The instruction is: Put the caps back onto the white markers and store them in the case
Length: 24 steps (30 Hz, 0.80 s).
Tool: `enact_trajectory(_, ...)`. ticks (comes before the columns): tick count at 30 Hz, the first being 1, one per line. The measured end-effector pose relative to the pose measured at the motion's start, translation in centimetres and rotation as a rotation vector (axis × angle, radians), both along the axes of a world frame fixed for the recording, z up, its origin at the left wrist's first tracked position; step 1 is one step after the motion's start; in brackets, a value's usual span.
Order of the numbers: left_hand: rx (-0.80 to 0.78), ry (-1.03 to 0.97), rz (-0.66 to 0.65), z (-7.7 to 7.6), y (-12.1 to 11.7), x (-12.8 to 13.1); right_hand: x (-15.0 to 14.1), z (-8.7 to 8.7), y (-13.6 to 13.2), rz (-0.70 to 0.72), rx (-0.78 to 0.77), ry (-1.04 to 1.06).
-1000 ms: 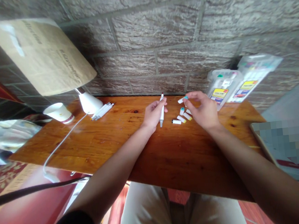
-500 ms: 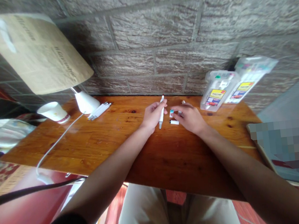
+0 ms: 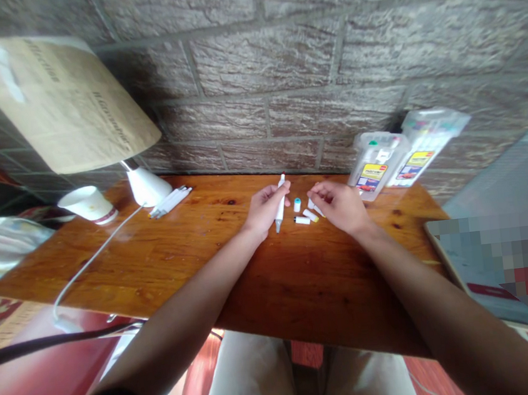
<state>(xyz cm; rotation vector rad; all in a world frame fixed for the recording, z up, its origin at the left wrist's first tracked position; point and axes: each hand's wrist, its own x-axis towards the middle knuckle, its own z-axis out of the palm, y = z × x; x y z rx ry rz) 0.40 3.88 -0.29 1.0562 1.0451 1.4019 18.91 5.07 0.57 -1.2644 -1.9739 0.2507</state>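
My left hand is closed around a white marker, which slants upright with its grey tip down over the table. To its right my right hand has curled fingers, with thumb and forefinger drawn close together; what they hold, if anything, is hard to see. Small marker caps lie between the hands: a standing one with a teal top, a black-ended cap on its side, and a yellow-ended cap. More white pieces sit partly hidden under my right fingers.
Several white markers lie by the lamp base. A paper cup and a cable are at the left. Two clear marker cases stand at the back right before the brick wall. A screen device is at the right edge.
My right hand has drawn back right from the teal-topped cap. A yellow-ended cap now shows beside the black-ended one. My left hand still grips the marker; the view has shifted slightly.
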Motion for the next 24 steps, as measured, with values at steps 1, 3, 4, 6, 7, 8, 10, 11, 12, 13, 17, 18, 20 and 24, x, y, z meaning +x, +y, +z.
enact_trajectory(1,0.001,0.0,0.001,0.1,0.0,0.0,0.0,0.0,0.0,0.005,0.001,-0.009)
enact_trajectory(3,0.004,0.009,0.004,0.2,-0.1,0.0,0.0,0.0,0.0,-0.003,0.007,-0.009)
enact_trajectory(4,0.006,0.016,0.006,0.3,-0.2,0.0,0.1,0.0,0.0,-0.014,0.01,-0.004)
enact_trajectory(6,0.007,0.029,0.008,0.4,-0.4,0.1,0.2,0.1,0.1,-0.033,0.011,0.002)
enact_trajectory(7,0.008,0.034,0.009,0.5,-0.5,0.1,0.2,0.2,0.1,-0.041,0.01,-0.002)
enact_trajectory(8,0.008,0.038,0.008,0.6,-0.5,0.1,0.2,0.2,0.1,-0.046,0.009,-0.013)
enact_trajectory(10,0.012,0.042,0.007,0.8,-0.7,0.1,0.2,0.3,0.0,-0.052,0.008,-0.04)
enact_trajectory(11,0.016,0.04,0.005,0.8,-0.7,0.2,0.2,0.4,-0.1,-0.047,0.005,-0.051)
enact_trajectory(12,0.021,0.035,0.001,0.8,-0.7,0.2,0.3,0.5,-0.1,-0.037,0.0,-0.058)
enact_trajectory(13,0.028,0.026,-0.004,0.7,-0.7,0.2,0.4,0.6,-0.1,-0.018,-0.011,-0.066)
enact_trajectory(17,0.065,-0.019,-0.017,0.4,-0.5,0.3,1.2,1.2,0.0,0.141,-0.101,-0.155)
enact_trajectory(18,0.07,-0.02,-0.022,0.4,-0.5,0.3,1.4,1.2,0.1,0.185,-0.124,-0.184)
enact_trajectory(20,0.077,-0.012,-0.032,0.4,-0.6,0.3,1.8,1.1,0.3,0.243,-0.16,-0.236)
enact_trajectory(24,0.094,0.016,-0.019,0.7,-0.7,0.2,2.2,0.7,0.7,0.258,-0.226,-0.331)
